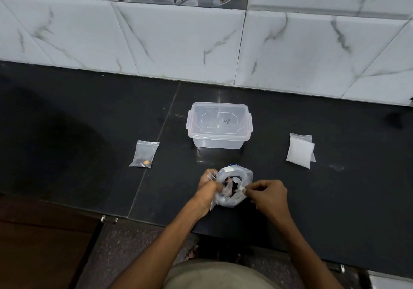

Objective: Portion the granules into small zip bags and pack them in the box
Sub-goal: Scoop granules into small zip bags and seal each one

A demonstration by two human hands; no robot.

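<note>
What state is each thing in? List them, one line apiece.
Plastic box: lid on, upright.
Big bag: mouth open, held.
Left hand: grips small empty bag.
Right hand: pinches white scoop.
Filled small bag: lying flat.
Empty bags stack: lying flat.

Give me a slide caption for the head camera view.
Both hands, left hand and right hand, work at a plastic bag before a lidded box on a dark counter.
</note>
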